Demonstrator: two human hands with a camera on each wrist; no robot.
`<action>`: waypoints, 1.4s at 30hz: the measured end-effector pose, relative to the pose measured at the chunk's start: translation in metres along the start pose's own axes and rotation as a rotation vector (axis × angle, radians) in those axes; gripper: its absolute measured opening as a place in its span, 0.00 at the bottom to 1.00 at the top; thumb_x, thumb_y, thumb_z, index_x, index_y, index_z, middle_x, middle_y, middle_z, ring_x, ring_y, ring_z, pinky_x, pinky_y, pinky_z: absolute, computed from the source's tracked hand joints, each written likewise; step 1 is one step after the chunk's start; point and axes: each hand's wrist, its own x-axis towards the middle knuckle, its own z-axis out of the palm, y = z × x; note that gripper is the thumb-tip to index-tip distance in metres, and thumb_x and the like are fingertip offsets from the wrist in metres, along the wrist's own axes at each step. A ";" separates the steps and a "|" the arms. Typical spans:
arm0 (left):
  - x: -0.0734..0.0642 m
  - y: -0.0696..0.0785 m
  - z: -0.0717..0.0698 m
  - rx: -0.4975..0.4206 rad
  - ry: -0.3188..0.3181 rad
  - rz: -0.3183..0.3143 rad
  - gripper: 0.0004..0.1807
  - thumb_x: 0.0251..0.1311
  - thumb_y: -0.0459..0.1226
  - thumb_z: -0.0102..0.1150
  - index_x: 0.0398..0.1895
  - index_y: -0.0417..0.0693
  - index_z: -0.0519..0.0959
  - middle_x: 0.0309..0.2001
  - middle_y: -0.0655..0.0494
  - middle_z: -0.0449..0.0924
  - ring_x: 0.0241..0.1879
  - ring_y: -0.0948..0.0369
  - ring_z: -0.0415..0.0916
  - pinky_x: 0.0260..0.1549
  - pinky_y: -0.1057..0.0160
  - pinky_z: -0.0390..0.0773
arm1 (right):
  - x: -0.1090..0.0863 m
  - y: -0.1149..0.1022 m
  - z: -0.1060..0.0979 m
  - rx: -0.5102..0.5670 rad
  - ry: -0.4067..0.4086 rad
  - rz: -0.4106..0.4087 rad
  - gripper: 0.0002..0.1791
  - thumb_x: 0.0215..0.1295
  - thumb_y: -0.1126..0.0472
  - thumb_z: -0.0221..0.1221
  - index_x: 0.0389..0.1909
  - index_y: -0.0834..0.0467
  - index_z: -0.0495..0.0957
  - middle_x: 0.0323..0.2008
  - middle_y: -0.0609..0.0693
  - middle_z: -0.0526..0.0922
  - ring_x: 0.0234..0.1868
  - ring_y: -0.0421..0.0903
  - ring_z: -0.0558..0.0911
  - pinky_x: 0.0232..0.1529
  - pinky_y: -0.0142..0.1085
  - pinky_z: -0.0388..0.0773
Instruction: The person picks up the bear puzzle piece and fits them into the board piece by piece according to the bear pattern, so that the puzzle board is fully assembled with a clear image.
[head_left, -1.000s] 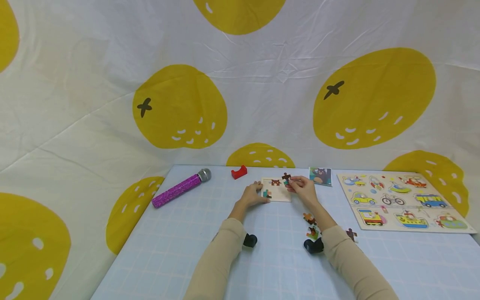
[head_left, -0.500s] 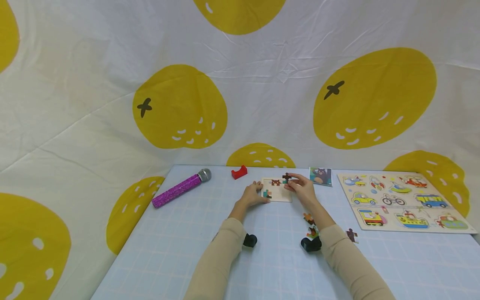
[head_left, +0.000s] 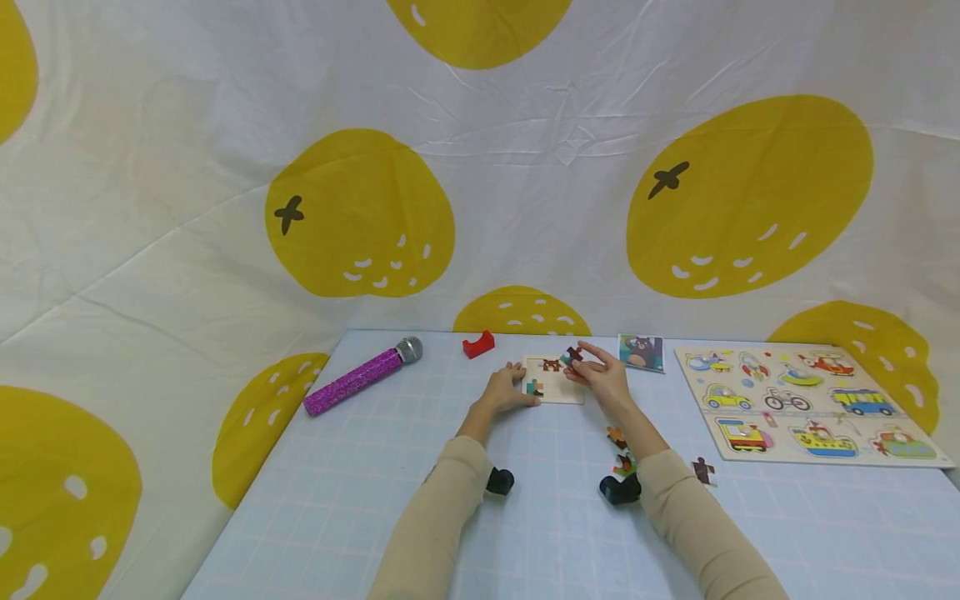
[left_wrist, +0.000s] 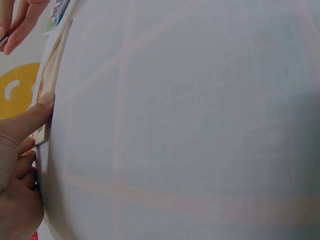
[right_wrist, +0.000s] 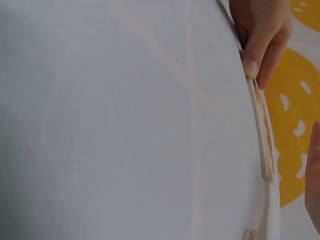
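My left hand [head_left: 502,393] holds a small square wooden puzzle board [head_left: 558,392] at its left side. In the left wrist view the thumb [left_wrist: 37,114] lies on the board's near edge and the other fingers curl along its side. Two pieces lie in the board: a brown one [head_left: 551,365] at the back and a teal and orange one [head_left: 534,387] at the front left. Over the back right corner my right hand [head_left: 606,383] pinches a dark brown and teal jigsaw piece [head_left: 573,356], its index finger extended. The right wrist view shows only part of that hand.
Loose jigsaw pieces [head_left: 624,463] lie by the right forearm, another [head_left: 703,471] right of it. A bear picture card [head_left: 641,352] and a vehicle peg puzzle [head_left: 806,404] stand right. A purple microphone [head_left: 360,379] and red block [head_left: 478,344] lie left.
The jigsaw piece in my right hand has been turned, its teal part swinging from the bottom to the left. That hand has shifted slightly left; my left hand stays on the board.
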 end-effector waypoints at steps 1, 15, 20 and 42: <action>0.000 0.000 0.000 -0.001 0.000 0.001 0.41 0.48 0.44 0.71 0.67 0.45 0.66 0.71 0.53 0.57 0.72 0.52 0.45 0.68 0.48 0.50 | 0.000 0.000 0.000 0.006 -0.013 -0.005 0.29 0.65 0.76 0.50 0.66 0.72 0.56 0.27 0.50 0.82 0.30 0.42 0.86 0.39 0.33 0.82; 0.000 -0.001 0.000 0.007 -0.002 0.030 0.41 0.49 0.44 0.71 0.67 0.42 0.65 0.71 0.51 0.57 0.72 0.52 0.45 0.69 0.48 0.49 | 0.002 -0.001 0.007 -0.001 0.086 0.077 0.11 0.67 0.72 0.50 0.48 0.70 0.64 0.26 0.50 0.84 0.27 0.43 0.86 0.36 0.34 0.83; 0.000 -0.001 0.000 0.006 -0.004 0.029 0.41 0.49 0.44 0.71 0.66 0.43 0.66 0.71 0.51 0.57 0.72 0.52 0.45 0.69 0.48 0.49 | 0.000 -0.002 0.008 0.018 0.091 0.093 0.11 0.68 0.71 0.50 0.48 0.70 0.65 0.27 0.51 0.83 0.28 0.43 0.86 0.37 0.34 0.82; 0.000 -0.002 0.000 -0.003 0.006 0.029 0.41 0.48 0.43 0.71 0.66 0.43 0.66 0.70 0.51 0.58 0.72 0.52 0.46 0.69 0.49 0.50 | 0.001 -0.011 -0.013 -0.287 -0.016 0.049 0.25 0.68 0.73 0.47 0.64 0.69 0.52 0.47 0.67 0.69 0.35 0.47 0.84 0.41 0.41 0.82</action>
